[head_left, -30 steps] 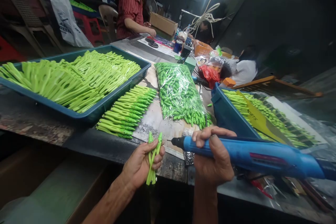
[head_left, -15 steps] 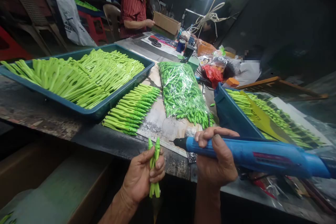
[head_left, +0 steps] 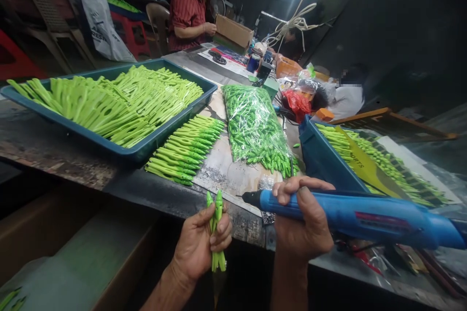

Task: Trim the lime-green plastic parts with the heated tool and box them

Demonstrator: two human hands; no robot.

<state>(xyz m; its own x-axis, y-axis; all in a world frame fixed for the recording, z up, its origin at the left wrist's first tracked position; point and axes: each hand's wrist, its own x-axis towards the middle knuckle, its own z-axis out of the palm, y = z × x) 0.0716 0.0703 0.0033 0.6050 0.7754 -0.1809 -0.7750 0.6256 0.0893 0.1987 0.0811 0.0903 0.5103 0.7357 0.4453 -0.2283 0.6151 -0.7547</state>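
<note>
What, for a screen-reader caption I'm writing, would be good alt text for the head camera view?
Two hands work at a bench: the left hand grips bright green plastic pieces, and the right hand holds a blue handheld power tool with a small black tip. Beyond lie a blue tray of green parts, a clear bag of green parts, and a seated person in a red shirt.

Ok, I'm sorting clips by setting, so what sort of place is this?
Probably a small plastic-parts workshop: a blue tray heaped with lime-green plastic pieces, a clear bag packed with more, and a right hand gripping a blue power tool.
</note>
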